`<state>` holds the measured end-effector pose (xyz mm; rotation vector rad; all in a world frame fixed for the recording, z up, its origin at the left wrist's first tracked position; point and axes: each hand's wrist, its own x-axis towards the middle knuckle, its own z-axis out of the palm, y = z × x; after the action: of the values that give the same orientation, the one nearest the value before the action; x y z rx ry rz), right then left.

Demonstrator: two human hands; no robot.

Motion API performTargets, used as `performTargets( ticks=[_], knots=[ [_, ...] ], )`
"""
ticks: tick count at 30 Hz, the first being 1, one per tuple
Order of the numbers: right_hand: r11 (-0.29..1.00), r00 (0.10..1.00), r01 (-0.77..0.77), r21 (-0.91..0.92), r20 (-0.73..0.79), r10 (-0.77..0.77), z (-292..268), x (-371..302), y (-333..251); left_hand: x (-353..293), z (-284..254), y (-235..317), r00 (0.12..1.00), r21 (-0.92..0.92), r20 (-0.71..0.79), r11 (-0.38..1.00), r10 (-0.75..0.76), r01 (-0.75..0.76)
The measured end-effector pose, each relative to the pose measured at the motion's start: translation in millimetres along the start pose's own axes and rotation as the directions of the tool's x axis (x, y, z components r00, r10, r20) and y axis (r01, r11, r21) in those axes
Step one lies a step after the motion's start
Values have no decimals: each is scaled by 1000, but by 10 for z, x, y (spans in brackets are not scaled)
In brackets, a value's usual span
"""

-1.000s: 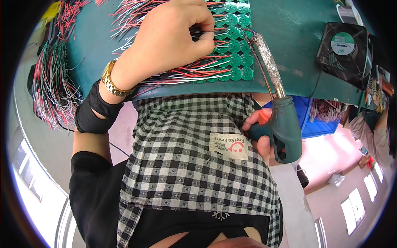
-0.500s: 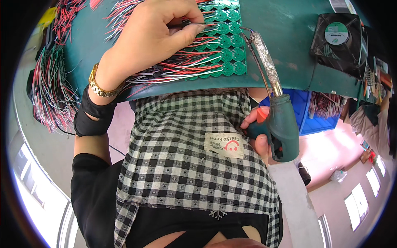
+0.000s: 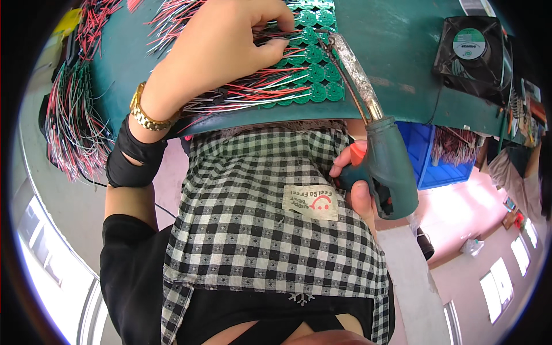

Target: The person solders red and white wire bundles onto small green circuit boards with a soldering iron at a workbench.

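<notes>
My left hand [image 3: 224, 49], with a gold watch at its wrist, is over the wires on the green table. Its thumb and index finger are apart above a dark wire that leads to the boards. A panel of small round green circuit boards [image 3: 317, 92] lies beside the fingertips, with rows of red, white and black wires [image 3: 247, 89] running left from it. My right hand [image 3: 357, 190] grips a green soldering gun [image 3: 392, 155] with a red trigger below the table edge. The gun's tip reaches the boards' right columns, close to the dark wire's end; contact is hard to tell.
A black fan [image 3: 470, 54] stands at the right of the table. Wire bundles [image 3: 72, 126] hang over the left edge. Below the right edge is a blue crate [image 3: 422, 152] with more wires [image 3: 454, 144]. A cable runs down near the fan.
My left thumb and index finger have parted from their pinch on the dark wire. The soldering gun has moved left, its tip now over the boards.
</notes>
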<state>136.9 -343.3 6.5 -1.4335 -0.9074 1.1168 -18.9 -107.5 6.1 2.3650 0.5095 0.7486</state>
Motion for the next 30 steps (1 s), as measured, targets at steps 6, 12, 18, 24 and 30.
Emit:
performTargets(
  ticks=[6, 12, 18, 24, 30],
  knots=[
    [1000, 1000, 9, 25, -12, -9, 10, 25, -7, 41, -44, 22, 920, -192, 186, 906, -344, 377],
    [998, 1000, 22, 54, -18, -21, 41, 20, 42, 10, 103, -87, 994, -89, -54, 992, -95, 90],
    [999, 999, 38, 13, 3, -38, 112, 60, 81, -8, 141, -61, 983, -57, -98, 987, -156, 151],
    [997, 997, 71, -15, -37, -72, 118, 45, 136, 1, 145, -139, 990, -15, -92, 994, -109, 108],
    [998, 996, 21, -54, 88, -16, -7, 103, 31, 1, 130, -168, 989, -59, -91, 992, -121, 116]
  ],
)
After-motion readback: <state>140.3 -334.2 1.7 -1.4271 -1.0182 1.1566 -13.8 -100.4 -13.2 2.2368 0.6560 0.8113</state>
